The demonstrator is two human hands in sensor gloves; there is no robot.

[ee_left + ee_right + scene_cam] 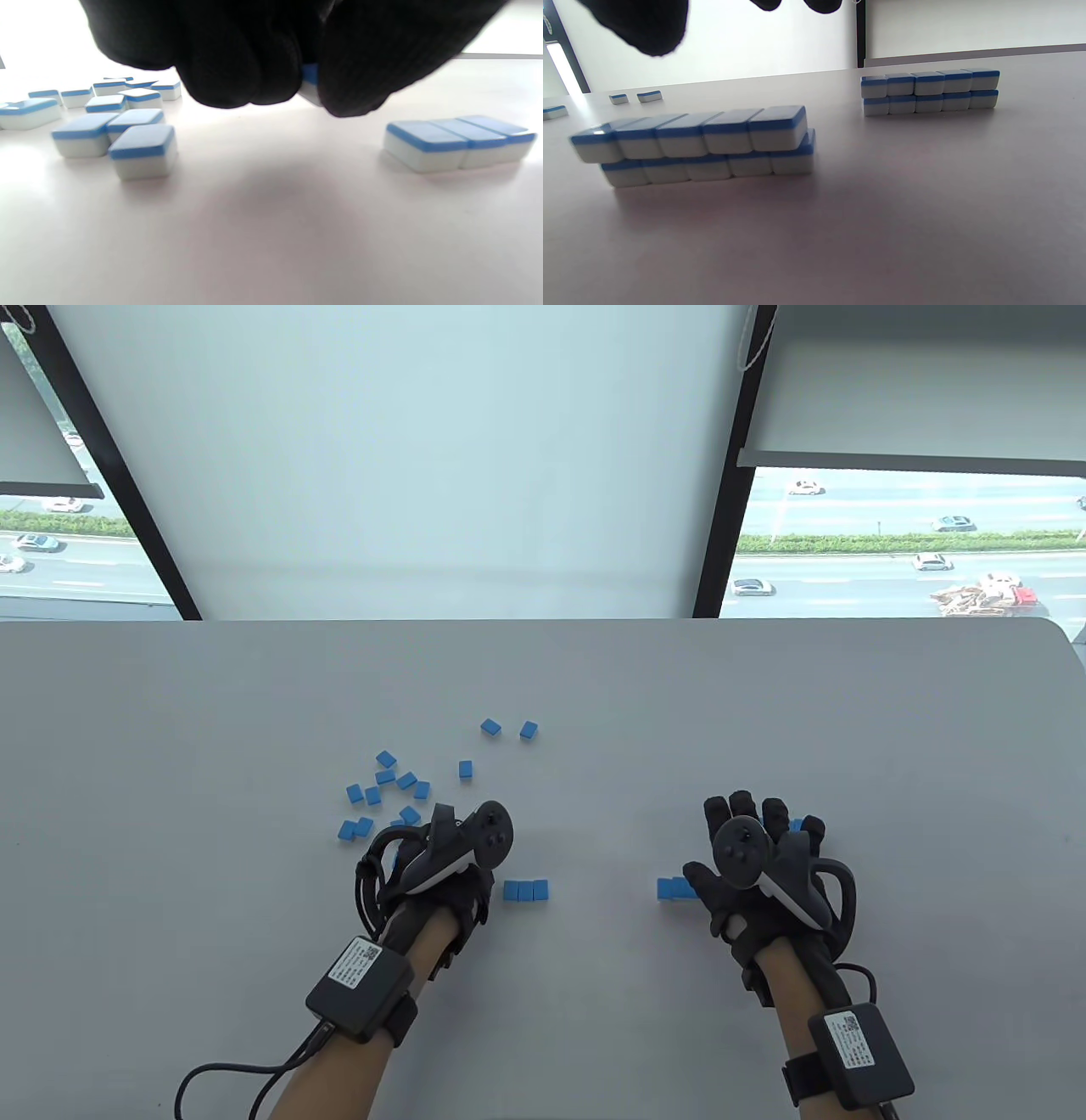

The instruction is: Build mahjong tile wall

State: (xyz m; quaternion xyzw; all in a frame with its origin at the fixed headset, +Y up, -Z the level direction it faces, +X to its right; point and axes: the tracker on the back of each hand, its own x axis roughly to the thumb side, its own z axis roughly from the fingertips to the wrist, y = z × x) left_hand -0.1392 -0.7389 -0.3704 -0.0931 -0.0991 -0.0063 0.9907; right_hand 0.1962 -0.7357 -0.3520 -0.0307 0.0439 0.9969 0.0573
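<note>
My left hand (pixel 441 853) pinches one blue-and-white mahjong tile (pixel 311 82) between thumb and fingers, just above the table. A flat row of three tiles (pixel 525 890) lies right of it and also shows in the left wrist view (pixel 460 140). My right hand (pixel 725 840) hovers open with fingers spread over a two-layer tile wall (pixel 704 144), whose left end (pixel 674 888) peeks out by the thumb. A second two-layer wall (pixel 929 91) stands farther off. The right hand's fingertips (pixel 649 29) touch nothing.
Several loose tiles (pixel 390 793) lie scattered beyond my left hand, also seen in the left wrist view (pixel 114 127). Two more tiles (pixel 509 728) lie farther back. The grey table (pixel 764 695) ends at a far edge before the window.
</note>
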